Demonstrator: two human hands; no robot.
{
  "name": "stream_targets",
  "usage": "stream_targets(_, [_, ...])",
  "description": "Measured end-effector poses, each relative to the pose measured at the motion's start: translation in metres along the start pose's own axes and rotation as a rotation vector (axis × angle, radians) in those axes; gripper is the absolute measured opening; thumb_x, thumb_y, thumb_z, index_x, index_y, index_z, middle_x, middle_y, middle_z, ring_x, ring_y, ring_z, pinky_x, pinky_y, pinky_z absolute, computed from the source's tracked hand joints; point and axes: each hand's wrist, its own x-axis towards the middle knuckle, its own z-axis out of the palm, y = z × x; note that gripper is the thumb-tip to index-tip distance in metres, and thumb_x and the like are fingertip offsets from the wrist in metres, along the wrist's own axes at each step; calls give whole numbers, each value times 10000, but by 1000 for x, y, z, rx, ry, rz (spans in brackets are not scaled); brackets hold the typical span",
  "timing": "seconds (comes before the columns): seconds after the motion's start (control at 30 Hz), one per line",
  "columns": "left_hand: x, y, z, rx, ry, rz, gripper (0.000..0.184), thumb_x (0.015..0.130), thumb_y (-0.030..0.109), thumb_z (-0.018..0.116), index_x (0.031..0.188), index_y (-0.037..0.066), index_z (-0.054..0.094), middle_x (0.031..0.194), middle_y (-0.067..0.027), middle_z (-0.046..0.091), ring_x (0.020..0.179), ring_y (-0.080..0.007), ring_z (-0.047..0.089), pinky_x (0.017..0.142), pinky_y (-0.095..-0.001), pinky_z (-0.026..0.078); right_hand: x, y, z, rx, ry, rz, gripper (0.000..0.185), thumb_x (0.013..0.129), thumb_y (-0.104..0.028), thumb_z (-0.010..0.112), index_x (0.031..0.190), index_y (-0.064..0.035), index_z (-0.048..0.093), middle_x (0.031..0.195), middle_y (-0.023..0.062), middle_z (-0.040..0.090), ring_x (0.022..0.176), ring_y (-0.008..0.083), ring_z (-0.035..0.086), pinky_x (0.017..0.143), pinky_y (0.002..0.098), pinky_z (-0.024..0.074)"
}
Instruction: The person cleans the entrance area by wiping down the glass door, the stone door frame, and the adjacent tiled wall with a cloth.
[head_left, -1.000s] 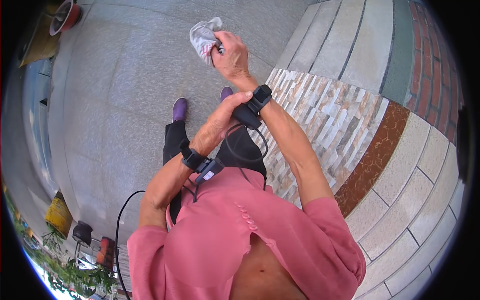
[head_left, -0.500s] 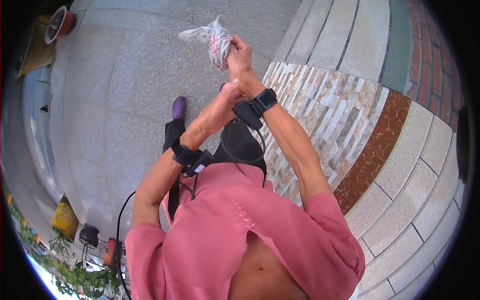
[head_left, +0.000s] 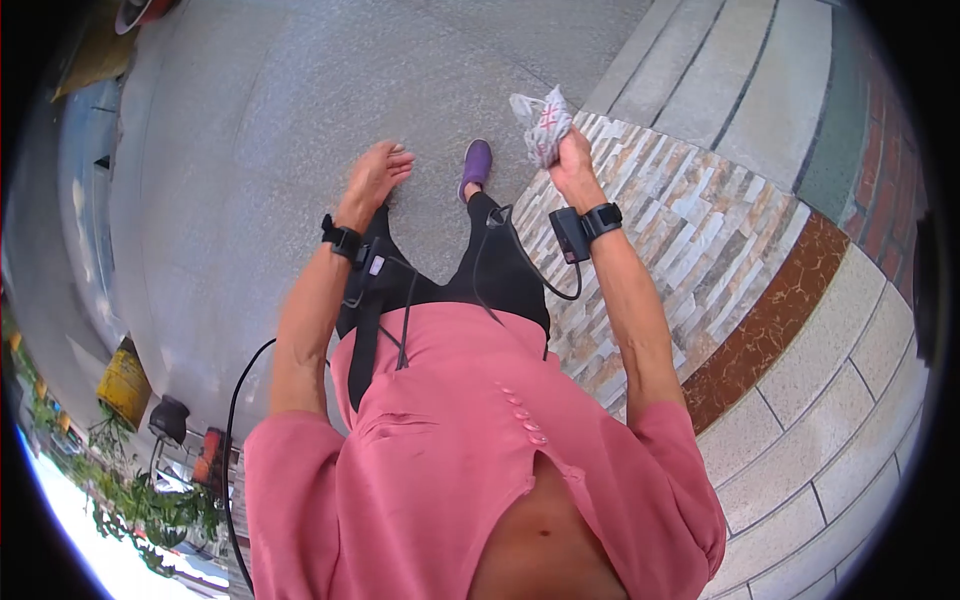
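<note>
My right hand (head_left: 574, 160) is closed around a crumpled white bag with red markings (head_left: 546, 128), thin like plastic. A loose loop of it sticks out on the left, and what is inside cannot be made out. On the other side, my left hand (head_left: 379, 172) is held out over the grey pavement (head_left: 300, 110) with nothing in it. Its fingers are loosely bent and apart. The two hands are well separated, with a purple shoe (head_left: 477, 165) on the ground between them.
Patterned stone tiles (head_left: 650, 210) and a brown border strip (head_left: 765, 305) lie on the right. A yellow container (head_left: 124, 385), a dark pot (head_left: 169, 418) and green plants (head_left: 160, 510) stand at lower left. A black cable (head_left: 233, 450) hangs beside my left arm.
My hands were together at the right wrist and have come apart. The left hand has moved left; the right hand, with the bag, has moved right and slightly down.
</note>
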Motion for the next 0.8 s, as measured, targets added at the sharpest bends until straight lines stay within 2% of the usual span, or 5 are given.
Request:
stream_targets(0.23, [11,15,48,-34,-72,69,540,940,344,463,1243,-102,431,1131,-262,569,1045,-322,564,924,-412,467,-12,13,2,-142,17,-12,246,972,-154,480,1153,-19,577,1037,39,635,935,157,605,817,315,505])
stream_targets(0.4, [2,58,74,-573,-92,141,546,981,352,359,1303,-87,327,1273,-297,439,1193,-407,436,1046,-517,361,-39,20,16,-290,-151,38,240,968,-88,480,1182,-29,574,1047,44,633,960,132,597,833,263,491])
stream_targets(0.53, [-12,89,95,-756,-154,265,597,990,368,311,1355,-97,225,1332,-306,348,1253,-433,351,1082,-557,297,-74,23,37,-465,-400,-97,395,910,-95,540,1302,-75,506,1107,27,623,1030,142,581,866,269,472])
stream_targets(0.63, [-21,106,110,-749,-215,320,567,992,367,304,1315,-98,276,1296,-299,378,1247,-428,358,1083,-552,299,-94,22,51,-826,-796,-98,378,862,-75,532,1239,-63,558,1117,42,630,1053,151,574,854,292,479])
stream_targets(0.8, [-44,123,130,-784,-256,303,497,987,359,328,1203,-86,374,1245,-292,425,1219,-418,397,1069,-545,323,-113,25,65,-1167,-993,-90,298,826,-63,459,1057,-24,643,1192,116,602,1001,254,597,922,320,438])
